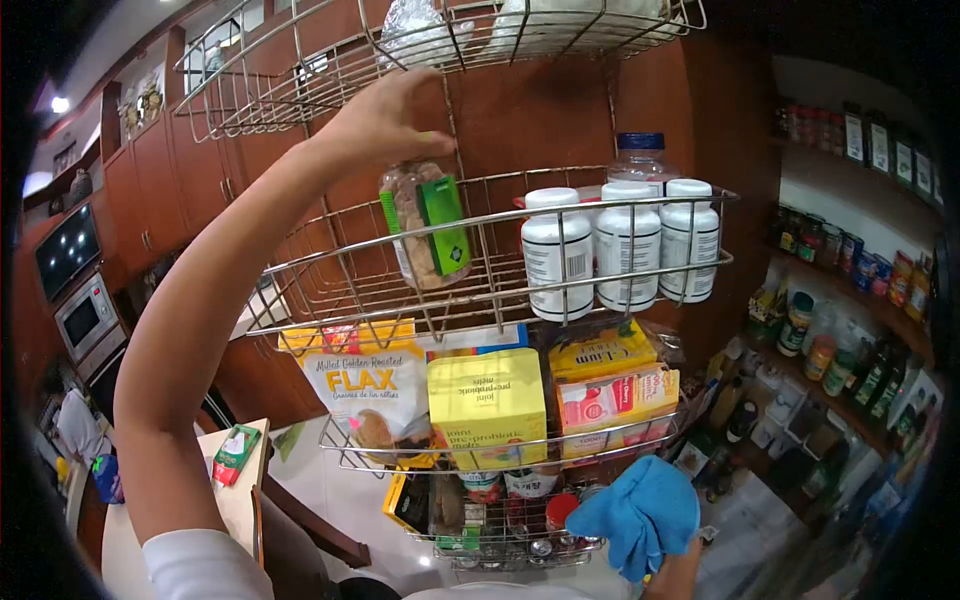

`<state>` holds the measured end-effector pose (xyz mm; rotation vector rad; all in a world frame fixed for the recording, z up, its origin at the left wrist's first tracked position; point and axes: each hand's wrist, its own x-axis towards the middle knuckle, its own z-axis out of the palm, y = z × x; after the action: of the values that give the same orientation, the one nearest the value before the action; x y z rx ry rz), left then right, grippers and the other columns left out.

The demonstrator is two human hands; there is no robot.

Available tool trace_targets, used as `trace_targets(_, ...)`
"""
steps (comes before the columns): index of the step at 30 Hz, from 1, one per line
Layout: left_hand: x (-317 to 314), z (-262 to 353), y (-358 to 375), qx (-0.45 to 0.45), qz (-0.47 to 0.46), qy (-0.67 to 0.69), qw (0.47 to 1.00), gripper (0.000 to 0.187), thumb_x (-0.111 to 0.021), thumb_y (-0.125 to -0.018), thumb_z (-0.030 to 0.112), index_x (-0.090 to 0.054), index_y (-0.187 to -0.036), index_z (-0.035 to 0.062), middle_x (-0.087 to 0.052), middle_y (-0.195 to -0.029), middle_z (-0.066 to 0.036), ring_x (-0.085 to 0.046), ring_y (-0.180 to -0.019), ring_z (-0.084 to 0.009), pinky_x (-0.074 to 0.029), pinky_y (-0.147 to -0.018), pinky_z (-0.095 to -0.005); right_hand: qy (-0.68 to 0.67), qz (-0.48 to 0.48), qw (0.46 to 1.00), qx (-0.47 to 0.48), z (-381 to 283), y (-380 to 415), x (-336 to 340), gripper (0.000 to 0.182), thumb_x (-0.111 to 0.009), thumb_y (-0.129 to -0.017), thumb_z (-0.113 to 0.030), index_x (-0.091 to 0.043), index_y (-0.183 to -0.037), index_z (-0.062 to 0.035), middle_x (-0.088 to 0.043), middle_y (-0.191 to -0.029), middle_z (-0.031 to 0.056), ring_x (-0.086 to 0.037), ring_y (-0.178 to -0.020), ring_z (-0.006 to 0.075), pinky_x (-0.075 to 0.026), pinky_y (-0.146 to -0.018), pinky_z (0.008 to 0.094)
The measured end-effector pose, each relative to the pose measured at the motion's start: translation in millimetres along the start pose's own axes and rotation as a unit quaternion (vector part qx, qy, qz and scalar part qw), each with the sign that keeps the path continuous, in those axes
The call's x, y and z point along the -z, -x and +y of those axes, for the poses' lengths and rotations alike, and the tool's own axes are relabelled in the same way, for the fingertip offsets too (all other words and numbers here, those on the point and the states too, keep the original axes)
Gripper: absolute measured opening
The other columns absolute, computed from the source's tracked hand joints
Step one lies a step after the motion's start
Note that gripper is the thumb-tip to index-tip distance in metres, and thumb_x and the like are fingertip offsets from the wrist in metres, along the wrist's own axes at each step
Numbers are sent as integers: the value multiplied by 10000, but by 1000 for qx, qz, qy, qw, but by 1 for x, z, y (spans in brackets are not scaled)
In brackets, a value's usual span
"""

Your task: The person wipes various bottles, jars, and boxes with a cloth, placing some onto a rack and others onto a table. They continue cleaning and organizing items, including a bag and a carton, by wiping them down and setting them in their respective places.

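My left hand (390, 125) reaches over the middle wire basket (480, 230), its fingers curled round the top of a clear jar (430, 225) with a green label. The jar holds light brown pieces and tilts slightly inside the basket; my hand mostly hides its lid. At the lower right, my right hand (678, 575) is closed on a blue cloth (640, 510), which covers most of the fingers. Several white bottles (558, 255) stand at the right end of the same basket, in front of a clear jar with a blue lid (640, 150).
Below hangs a basket with a flax bag (365, 385), a yellow box (487, 410) and a pink box (618, 405). An upper wire basket (270, 110) is overhead. Shelves of jars (830, 330) line the right side. A table (200, 500) stands at lower left.
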<state>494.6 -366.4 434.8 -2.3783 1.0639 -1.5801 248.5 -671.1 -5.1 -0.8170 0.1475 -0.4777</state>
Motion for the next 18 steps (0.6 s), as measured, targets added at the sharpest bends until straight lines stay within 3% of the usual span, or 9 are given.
trace_targets(1, 21, 22, -16, 53, -113, 75, 989, 659, -765, -726, 360, -504, -1241, 45, -639, -1044, -160, -625, -967, -271, -498, -854, -358, -1, 2, 1000, 1, 1, 1, 1, 536, -586, -888, -250, -408, -1330, -5, -549, -1224, 151, -572, -1098, 246, -438, -986, 388)
trace_targets(2, 20, 32, -26, 56, -112, 73, 989, 659, -765, -726, 360, -504, -1241, 45, -639, -1044, -160, -625, -967, -271, -498, -854, -358, -3, 3, 1000, 0, 2, 2, 2, 536, -587, -888, -249, -408, -1330, -4, -551, -1221, 152, -573, -1098, 246, -439, -984, 388)
trace_targets(4, 13, 44, -45, 113, -247, 26, 962, 556, -766, -678, 359, -581, -1074, 17, -637, -1005, -179, -620, -965, -288, -486, -839, -379, -7, 5, 1000, -2, 1, 3, 3, 537, -589, -886, -246, -407, -1329, -3, -554, -1215, 152, -573, -1096, 246, -441, -982, 387)
trace_targets(6, 8, 74, -41, 137, -259, 35, 955, 525, -753, -697, 350, -587, -1042, -10, -635, -995, -164, -608, -995, -293, -502, -818, -384, -8, 11, 1000, 0, 3, 2, 7, 537, -591, -885, -243, -407, -1328, -1, -558, -1209, 153, -574, -1095, 246, -443, -979, 387)
trace_targets(9, -5, 102, -52, 133, -344, 33, 929, 577, -730, -704, 382, -584, -1111, 0, -624, -1065, -183, -586, -1040, -318, -485, -856, -410, -12, 23, 1000, 7, 4, 4, 15, 539, -594, -883, -239, -406, -1327, 1, -563, -1200, 154, -575, -1092, 247, -446, -975, 386)
trace_targets(11, -19, 106, -59, 72, -447, 106, 885, 612, -689, -733, 396, -563, -1204, 27, -574, -1198, -194, -566, -1077, -336, -463, -890, -432, -15, 30, 999, 11, 5, 4, 20, 539, -596, -882, -236, -405, -1326, 3, -567, -1194, 155, -576, -1091, 247, -448, -973, 386)
trace_targets(12, -35, 100, -60, 69, -449, 107, 884, 612, -689, -733, 396, -563, -1204, 27, -574, -1198, -194, -566, -1077, -336, -463, -890, -432, -17, 30, 999, 11, 5, 4, 21, 540, -597, -881, -234, -404, -1326, 4, -569, -1191, 155, -576, -1090, 247, -449, -971, 385)
trace_targets(14, -80, 76, -53, 64, -535, 241, 807, 634, -656, -749, 395, -537, -1256, 35, -525, -1286, -183, -554, -1087, -314, -450, -901, -417, -18, 37, 999, 18, 4, 5, 27, 541, -599, -880, -231, -404, -1325, 5, -572, -1185, 156, -577, -1089, 248, -452, -969, 385)
trace_targets(18, -59, 82, -42, 126, -503, 298, 802, 580, -640, -763, 417, -589, -1185, 22, -577, -1183, -160, -534, -1039, -240, -439, -859, -361, -24, 45, 998, 27, 2, 8, 37, 542, -603, -877, -225, -402, -1323, 9, -579, -1173, 157, -579, -1086, 249, -456, -964, 384)
